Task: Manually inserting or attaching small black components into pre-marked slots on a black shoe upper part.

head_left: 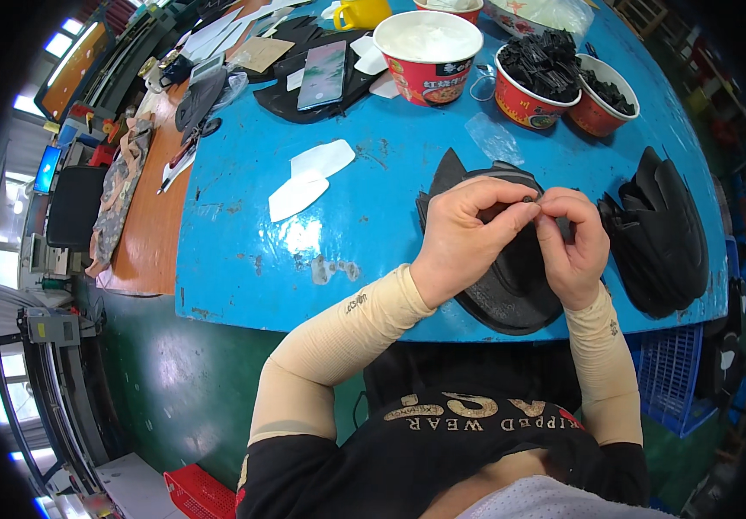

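My left hand (464, 229) is closed in a pinch, with a tiny black piece (528, 200) showing at its thumb and forefinger. Fingertip to fingertip with it, my right hand (576, 246) also pinches; what lies between its fingers is hidden. Both hands are above a stack of black, curved, sheet-like pieces (511, 290) near the table's front edge. To the right of my right hand stands a second pile of similar black pieces (667, 246). Behind the hands, a red tub (524, 111) is heaped with short black strips, and another red tub (593, 121) beside it holds more.
The blue table (234, 225) carries white cut pieces (299, 195), a clear plastic scrap (494, 138), a white-and-red tub (429, 73), a phone (323, 76) on black sheets and a yellow mug (362, 13). A blue crate (671, 376) stands below the right edge.
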Tool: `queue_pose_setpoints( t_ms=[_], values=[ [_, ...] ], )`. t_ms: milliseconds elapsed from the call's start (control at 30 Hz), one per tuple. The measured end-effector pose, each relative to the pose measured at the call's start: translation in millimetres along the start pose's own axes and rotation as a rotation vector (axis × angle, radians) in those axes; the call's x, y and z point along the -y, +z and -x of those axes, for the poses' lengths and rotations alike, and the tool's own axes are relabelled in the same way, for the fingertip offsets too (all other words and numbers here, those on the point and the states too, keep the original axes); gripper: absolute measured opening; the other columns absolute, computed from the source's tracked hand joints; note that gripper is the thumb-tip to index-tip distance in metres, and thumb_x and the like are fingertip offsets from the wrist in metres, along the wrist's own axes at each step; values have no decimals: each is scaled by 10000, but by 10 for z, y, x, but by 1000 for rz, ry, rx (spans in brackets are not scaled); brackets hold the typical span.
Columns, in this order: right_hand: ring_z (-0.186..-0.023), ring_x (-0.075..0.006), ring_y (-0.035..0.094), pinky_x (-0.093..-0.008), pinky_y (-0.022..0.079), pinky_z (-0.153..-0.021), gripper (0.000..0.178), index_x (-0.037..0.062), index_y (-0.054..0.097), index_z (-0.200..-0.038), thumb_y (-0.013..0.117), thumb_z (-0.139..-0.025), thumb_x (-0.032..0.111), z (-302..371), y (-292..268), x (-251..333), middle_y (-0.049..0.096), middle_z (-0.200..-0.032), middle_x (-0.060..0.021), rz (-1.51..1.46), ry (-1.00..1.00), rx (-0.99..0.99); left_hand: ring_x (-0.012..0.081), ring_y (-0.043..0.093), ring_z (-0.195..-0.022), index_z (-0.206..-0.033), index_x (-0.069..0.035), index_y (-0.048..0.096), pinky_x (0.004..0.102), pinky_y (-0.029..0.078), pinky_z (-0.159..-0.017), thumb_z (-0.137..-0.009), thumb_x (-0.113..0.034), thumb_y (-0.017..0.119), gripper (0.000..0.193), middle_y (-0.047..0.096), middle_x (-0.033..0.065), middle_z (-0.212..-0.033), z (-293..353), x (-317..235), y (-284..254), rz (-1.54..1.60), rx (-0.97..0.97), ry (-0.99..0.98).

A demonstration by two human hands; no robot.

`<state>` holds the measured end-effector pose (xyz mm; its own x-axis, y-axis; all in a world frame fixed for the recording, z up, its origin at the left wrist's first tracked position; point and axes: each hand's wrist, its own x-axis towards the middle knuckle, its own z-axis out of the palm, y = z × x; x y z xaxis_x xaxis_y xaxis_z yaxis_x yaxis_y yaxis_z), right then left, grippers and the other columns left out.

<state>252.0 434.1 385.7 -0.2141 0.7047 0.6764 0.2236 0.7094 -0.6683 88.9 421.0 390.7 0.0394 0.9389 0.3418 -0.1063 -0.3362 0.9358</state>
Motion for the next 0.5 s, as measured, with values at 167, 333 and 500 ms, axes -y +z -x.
queue_pose_setpoints(
  t_ms=[167, 333, 500],
  values=[
    [-780, -133, 607, -235, 487, -727, 160, 6, 569, -983, 632, -850, -58, 22, 12, 97, 634, -938, -69, 61, -14, -41, 59, 603, -786, -985, 6, 704, 191, 491, -689, -841, -18, 701, 145, 692, 33, -904, -2, 31, -14, -22, 9, 21],
    [-795, -78, 589, -216, 488, -727, 126, 21, 569, -994, 629, -884, 26, -30, -113, 200, 616, -902, -19, -503, 604, 17, 48, 596, -763, -1001, 0, 710, 188, 488, -690, -830, -33, 717, 174, 695, 26, -899, -46, 3, -52, -75, 102, 16],
    [-776, -95, 565, -220, 473, -708, 95, 40, 568, -974, 616, -895, 57, 24, -98, 284, 596, -890, -13, -549, 627, -9, 87, 645, -804, -1035, 7, 704, 189, 513, -729, -853, -23, 692, 185, 698, 41, -910, -62, -14, -69, -78, 153, 86]
  ],
)
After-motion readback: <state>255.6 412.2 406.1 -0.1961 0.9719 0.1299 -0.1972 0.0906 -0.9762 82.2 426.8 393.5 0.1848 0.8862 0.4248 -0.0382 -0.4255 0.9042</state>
